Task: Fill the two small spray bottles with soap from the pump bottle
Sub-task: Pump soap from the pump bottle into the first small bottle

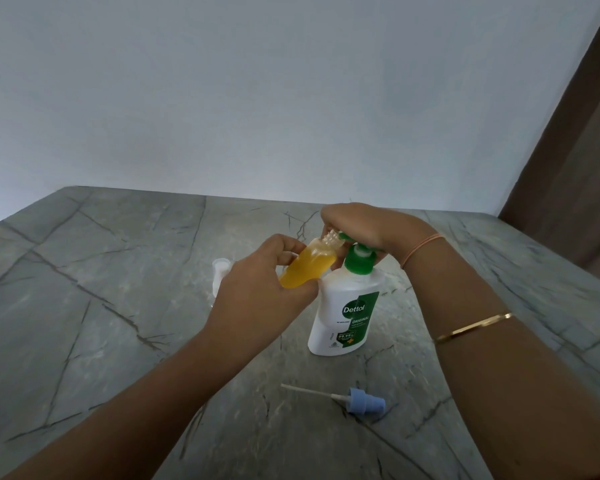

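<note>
My left hand [257, 289] grips a small clear spray bottle [305, 266], tilted, its open threaded neck up against the green pump nozzle. The bottle is nearly full of orange-yellow soap. A white pump bottle [347, 313] with a green label and green pump head stands upright on the table. My right hand [357, 225] lies over the pump head, fingers curled down on it. A blue spray cap [366, 401] with its white dip tube lies on the table in front. A second small clear bottle [219, 275] stands behind my left hand, mostly hidden.
The grey marble-patterned table [101, 306] ends at a pale wall behind. A brown panel [575, 150] stands at the far right. Bare tabletop lies to the left and in front of the blue cap.
</note>
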`<state>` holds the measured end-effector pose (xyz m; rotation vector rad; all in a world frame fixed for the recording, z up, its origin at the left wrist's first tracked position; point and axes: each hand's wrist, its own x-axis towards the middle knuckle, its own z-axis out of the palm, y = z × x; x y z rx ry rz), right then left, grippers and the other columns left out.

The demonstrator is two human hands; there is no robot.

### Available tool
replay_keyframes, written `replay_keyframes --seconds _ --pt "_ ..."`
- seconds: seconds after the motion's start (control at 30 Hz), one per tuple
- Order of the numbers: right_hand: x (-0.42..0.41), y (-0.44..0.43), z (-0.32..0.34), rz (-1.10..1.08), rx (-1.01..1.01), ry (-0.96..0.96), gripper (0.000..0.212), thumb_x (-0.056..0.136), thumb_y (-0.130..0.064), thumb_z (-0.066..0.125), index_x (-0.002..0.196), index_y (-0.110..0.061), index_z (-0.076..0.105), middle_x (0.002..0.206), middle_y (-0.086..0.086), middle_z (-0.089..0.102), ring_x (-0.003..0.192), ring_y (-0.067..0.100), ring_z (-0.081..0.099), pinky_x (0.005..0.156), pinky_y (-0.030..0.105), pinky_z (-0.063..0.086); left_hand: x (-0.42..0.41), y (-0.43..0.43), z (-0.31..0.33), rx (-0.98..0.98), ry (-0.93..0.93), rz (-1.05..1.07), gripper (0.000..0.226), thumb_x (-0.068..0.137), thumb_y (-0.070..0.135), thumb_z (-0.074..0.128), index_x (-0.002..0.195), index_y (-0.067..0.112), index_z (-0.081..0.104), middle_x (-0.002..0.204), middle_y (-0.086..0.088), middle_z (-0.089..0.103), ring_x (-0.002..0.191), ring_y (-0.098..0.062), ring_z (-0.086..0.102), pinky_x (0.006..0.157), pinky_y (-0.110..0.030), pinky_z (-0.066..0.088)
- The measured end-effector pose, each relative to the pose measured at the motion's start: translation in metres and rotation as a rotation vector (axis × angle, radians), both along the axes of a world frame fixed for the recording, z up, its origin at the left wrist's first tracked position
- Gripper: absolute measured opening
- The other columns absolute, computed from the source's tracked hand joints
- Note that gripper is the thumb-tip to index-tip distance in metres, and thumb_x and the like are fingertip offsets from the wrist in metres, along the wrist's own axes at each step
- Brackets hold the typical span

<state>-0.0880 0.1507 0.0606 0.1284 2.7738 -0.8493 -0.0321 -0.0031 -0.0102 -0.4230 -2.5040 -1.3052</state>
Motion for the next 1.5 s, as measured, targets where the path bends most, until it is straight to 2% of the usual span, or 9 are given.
replay_keyframes --seconds 0.13,0.27,0.4,0.53,0.7,0.83,1.03,1.23,1.5 --pt "0.000 0.000 0.006 0.010 0.024 0.001 0.041 0.088 -0.036 0.031 0.112 -0.012 0.054 0.112 0.015 0.061 0.097 0.031 0.054 0.082 0.040 0.049 0.000 0.000 0.000 0.002 -0.007 -0.002 0.035 0.074 0.043 0.069 0.094 0.047 0.042 0.081 0.032 0.044 0.067 0.013 0.048 0.053 -0.006 0.030" --pt "0.000 0.002 0.014 0.006 0.037 0.000 0.042 0.090 -0.037 0.028 0.117 -0.015 0.052 0.101 0.006 0.059 0.099 0.031 0.055 0.078 0.037 0.047 0.000 0.000 0.000 0.001 0.001 -0.008 0.036 0.073 0.043 0.069 0.097 0.045 0.042 0.090 0.027 0.048 0.069 0.012 0.048 0.054 -0.008 0.031" --pt "0.000 0.003 0.012 0.008 0.031 -0.002 0.044 0.090 -0.038 0.028 0.116 -0.014 0.054 0.110 0.014 0.062 0.105 0.033 0.054 0.081 0.039 0.047 -0.001 0.000 -0.001 -0.001 0.012 -0.011 0.037 0.073 0.042 0.070 0.098 0.044 0.042 0.095 0.023 0.049 0.070 0.011 0.048 0.054 -0.008 0.031" --pt "0.000 0.002 0.008 -0.005 0.019 -0.007 0.041 0.088 -0.037 0.031 0.114 -0.015 0.053 0.110 0.017 0.063 0.101 0.033 0.055 0.085 0.042 0.048 -0.002 -0.001 -0.001 0.005 0.009 -0.007 0.037 0.073 0.043 0.070 0.097 0.045 0.042 0.092 0.025 0.048 0.069 0.011 0.049 0.054 -0.008 0.031" --pt "0.000 0.000 0.002 -0.023 0.001 -0.013 0.042 0.086 -0.036 0.034 0.116 -0.012 0.053 0.120 0.018 0.058 0.108 0.036 0.055 0.085 0.043 0.048 -0.001 -0.001 -0.001 0.007 0.004 -0.011 0.036 0.072 0.043 0.069 0.095 0.047 0.042 0.084 0.029 0.045 0.070 0.012 0.049 0.054 -0.008 0.031" --pt "0.000 0.000 0.002 -0.010 0.002 -0.005 0.041 0.086 -0.036 0.034 0.112 -0.012 0.054 0.119 0.018 0.059 0.099 0.033 0.054 0.081 0.041 0.048 0.000 -0.001 -0.001 0.013 0.009 -0.020 0.035 0.073 0.043 0.069 0.097 0.046 0.043 0.085 0.029 0.046 0.070 0.010 0.051 0.054 -0.008 0.032" --pt "-0.002 0.001 0.011 0.008 0.047 0.003 0.045 0.091 -0.037 0.027 0.118 -0.013 0.055 0.106 0.010 0.059 0.102 0.032 0.053 0.076 0.036 0.047 -0.001 0.000 -0.001 0.012 0.010 -0.019 0.035 0.073 0.045 0.068 0.097 0.045 0.042 0.084 0.029 0.046 0.071 0.012 0.049 0.055 -0.008 0.032" --pt "-0.002 -0.002 0.007 0.011 0.048 0.020 0.041 0.088 -0.035 0.031 0.112 -0.012 0.055 0.107 0.016 0.062 0.101 0.033 0.056 0.073 0.036 0.047 0.000 -0.001 -0.001 0.015 0.019 -0.023 0.035 0.074 0.043 0.069 0.097 0.044 0.043 0.090 0.025 0.048 0.070 0.010 0.050 0.054 -0.009 0.033" --pt "0.000 -0.001 0.004 0.002 0.025 0.021 0.044 0.090 -0.038 0.030 0.117 -0.012 0.054 0.113 0.016 0.060 0.106 0.034 0.054 0.081 0.040 0.048 0.001 0.000 -0.001 0.025 0.005 -0.036 0.034 0.074 0.041 0.069 0.097 0.044 0.044 0.089 0.025 0.049 0.072 0.007 0.053 0.056 -0.011 0.035"
